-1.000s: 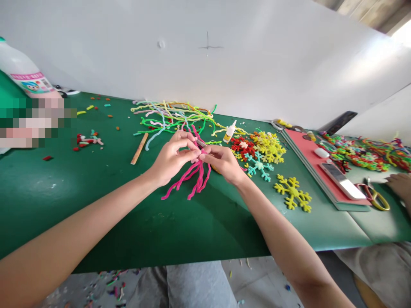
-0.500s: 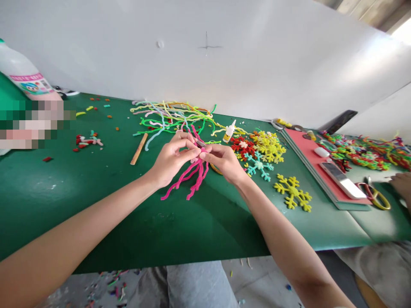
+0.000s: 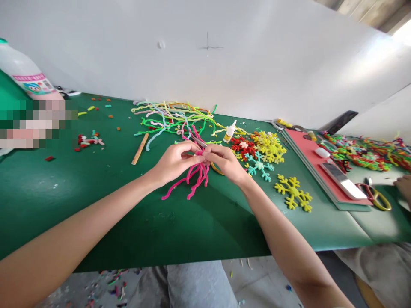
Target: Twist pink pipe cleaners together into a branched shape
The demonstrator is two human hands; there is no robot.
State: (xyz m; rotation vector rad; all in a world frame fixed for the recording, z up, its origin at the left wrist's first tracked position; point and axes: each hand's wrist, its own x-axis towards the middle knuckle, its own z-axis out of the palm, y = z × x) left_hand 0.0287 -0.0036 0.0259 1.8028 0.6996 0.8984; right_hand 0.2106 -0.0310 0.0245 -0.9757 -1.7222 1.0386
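Note:
Over the green table (image 3: 96, 214) my left hand (image 3: 175, 161) and my right hand (image 3: 224, 162) meet fingertip to fingertip, both pinched on a bundle of pink pipe cleaners (image 3: 192, 177). The loose pink ends hang down and toward me, touching the table. One pink end sticks up behind my fingers. A pile of mixed-colour pipe cleaners (image 3: 173, 115) lies just beyond my hands.
Pipe-cleaner snowflakes: red (image 3: 242, 146), yellow (image 3: 269, 146), teal (image 3: 259, 166), another yellow (image 3: 293, 192). A small glue bottle (image 3: 230, 131), wooden stick (image 3: 139, 149), white bottle (image 3: 24, 72). At right a red mat (image 3: 308, 158), phone (image 3: 343, 182), scissors (image 3: 375, 196), another person's hand (image 3: 403, 185).
My hands have dropped slightly toward the table with the pink bundle, fingertips closer together. The other person's hand at the right edge has drawn back.

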